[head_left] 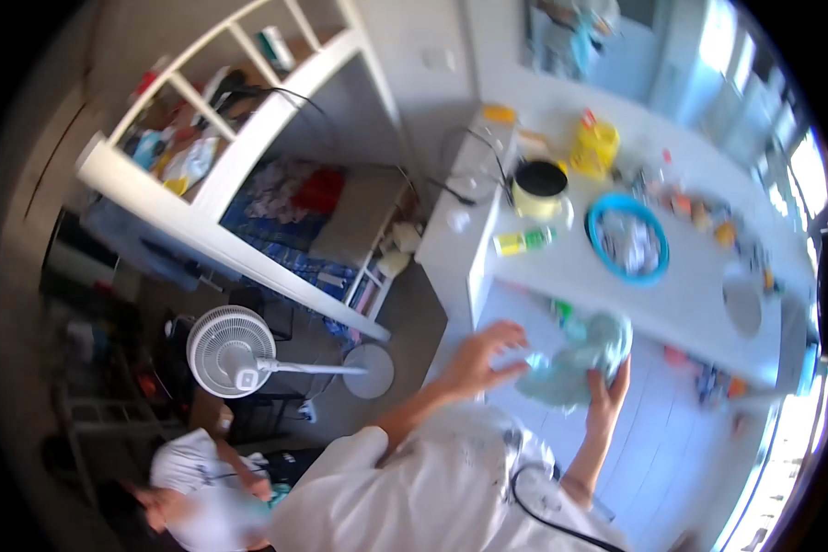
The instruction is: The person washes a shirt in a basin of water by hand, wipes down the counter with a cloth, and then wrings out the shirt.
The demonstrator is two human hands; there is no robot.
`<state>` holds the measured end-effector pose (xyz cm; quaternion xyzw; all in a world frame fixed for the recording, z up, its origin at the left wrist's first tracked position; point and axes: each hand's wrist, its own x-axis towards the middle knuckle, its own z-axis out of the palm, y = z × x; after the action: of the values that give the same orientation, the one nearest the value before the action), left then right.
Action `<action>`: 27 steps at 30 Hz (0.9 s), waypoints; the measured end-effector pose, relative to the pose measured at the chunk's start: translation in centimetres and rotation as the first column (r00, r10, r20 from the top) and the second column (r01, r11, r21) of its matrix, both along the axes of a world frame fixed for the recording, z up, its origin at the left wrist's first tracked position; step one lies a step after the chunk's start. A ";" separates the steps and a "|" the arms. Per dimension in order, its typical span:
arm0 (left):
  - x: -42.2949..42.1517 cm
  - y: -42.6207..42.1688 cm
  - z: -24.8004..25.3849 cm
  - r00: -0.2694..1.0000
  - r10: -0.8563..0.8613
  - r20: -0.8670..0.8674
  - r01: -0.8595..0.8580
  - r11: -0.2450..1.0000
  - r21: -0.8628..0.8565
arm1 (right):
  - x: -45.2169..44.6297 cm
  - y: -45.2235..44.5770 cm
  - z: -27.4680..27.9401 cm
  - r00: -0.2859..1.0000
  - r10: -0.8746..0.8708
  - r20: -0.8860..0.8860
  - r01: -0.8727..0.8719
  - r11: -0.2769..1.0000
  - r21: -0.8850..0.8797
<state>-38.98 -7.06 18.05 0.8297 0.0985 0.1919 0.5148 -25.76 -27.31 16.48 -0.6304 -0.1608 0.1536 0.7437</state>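
Observation:
A pale green, crumpled bundle that looks like a thin plastic bag (575, 359) is held up in front of my body. My right hand (607, 394) grips its lower right side, with the thumb and fingers pressed into it. Just left of the bundle is my left hand (486, 357), its fingers and thumb apart. Whether the left thumb tip touches the edge of the bundle, I cannot tell. What the bundle contains, if anything, is hidden.
Beyond my hands, a white desk (561, 262) carries a blue basin (666, 247), a cream pot (535, 202), a yellow container (596, 147) and a yellow-green packet (524, 241). Left are a white fan (232, 351) and a bunk bed (276, 253). Another person (198, 474) sits lower left.

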 end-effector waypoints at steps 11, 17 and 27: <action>-27.9 28.7 6.6 0.400 0.776 0.488 -0.873 0.485 -0.055 | -5.3 6.8 2.6 0.924 0.337 -0.179 -0.300 0.931 0.208; -34.0 44.6 14.2 0.014 0.640 0.768 -0.988 0.126 -0.087 | -8.8 15.4 5.2 0.796 0.574 -0.193 -0.516 0.810 0.279; -27.8 47.7 14.5 0.071 0.502 0.862 -0.995 0.098 0.025 | -16.3 29.1 5.9 0.773 0.584 -0.247 -0.579 0.809 0.102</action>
<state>-66.73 40.67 32.55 0.5867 0.2922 0.7548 -0.0254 -42.05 1.78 22.35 -0.5156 -0.2477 0.4573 0.6809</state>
